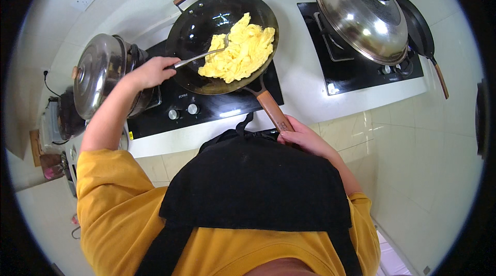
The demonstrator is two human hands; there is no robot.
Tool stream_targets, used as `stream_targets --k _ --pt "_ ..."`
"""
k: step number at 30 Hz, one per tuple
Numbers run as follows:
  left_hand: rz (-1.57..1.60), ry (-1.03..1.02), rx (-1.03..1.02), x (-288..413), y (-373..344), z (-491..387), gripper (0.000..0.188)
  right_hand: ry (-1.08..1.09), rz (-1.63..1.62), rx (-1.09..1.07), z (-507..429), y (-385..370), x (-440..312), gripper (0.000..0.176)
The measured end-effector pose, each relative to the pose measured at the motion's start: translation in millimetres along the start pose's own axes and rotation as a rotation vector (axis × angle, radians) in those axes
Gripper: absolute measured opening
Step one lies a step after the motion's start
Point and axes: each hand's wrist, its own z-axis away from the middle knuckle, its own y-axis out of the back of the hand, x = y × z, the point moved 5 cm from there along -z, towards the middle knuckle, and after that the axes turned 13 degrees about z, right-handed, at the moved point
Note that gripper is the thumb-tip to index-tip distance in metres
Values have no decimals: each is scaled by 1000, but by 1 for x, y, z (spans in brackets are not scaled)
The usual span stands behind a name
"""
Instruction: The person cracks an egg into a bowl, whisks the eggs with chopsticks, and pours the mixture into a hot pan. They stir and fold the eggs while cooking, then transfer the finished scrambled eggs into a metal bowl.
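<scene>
My left hand (153, 72) grips the dark handle of a metal spatula (197, 57), whose far end is hidden in the eggs. A soft yellow mass of scrambled eggs (246, 53) lies in the right part of a large dark wok (201, 20). The wok is over the left black gas hob (209, 101); whether it rests on the burner is hidden. My right hand (306, 138) is closed around the wok's long wooden handle (272, 108), close to the front of my black apron (252, 183).
A lidded steel pot (99, 76) stands left of the wok, close under my left forearm. On the right hob (337, 78) sits a pan under a domed steel lid (360, 16). Beside it a black frying pan (416, 26) extends its handle past the counter's front edge.
</scene>
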Motion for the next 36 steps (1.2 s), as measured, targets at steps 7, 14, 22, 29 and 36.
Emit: stream_targets --k 7,14,22,29,36 --pt "552 204 20 -3 -44 15 39 -50 -53 -33 8 -2 -5 55" --pt "758 222 47 3 -38 19 30 -10 -26 -17 5 -5 -6 55" --pt "1817 308 -131 -20 -62 41 35 -31 -41 -37 8 -5 -6 58" --pt "2093 189 -192 -32 -65 65 40 -38 -34 -38 6 -5 -6 55" --pt "890 258 98 15 -14 104 42 -68 -83 -27 6 -5 -1 54"
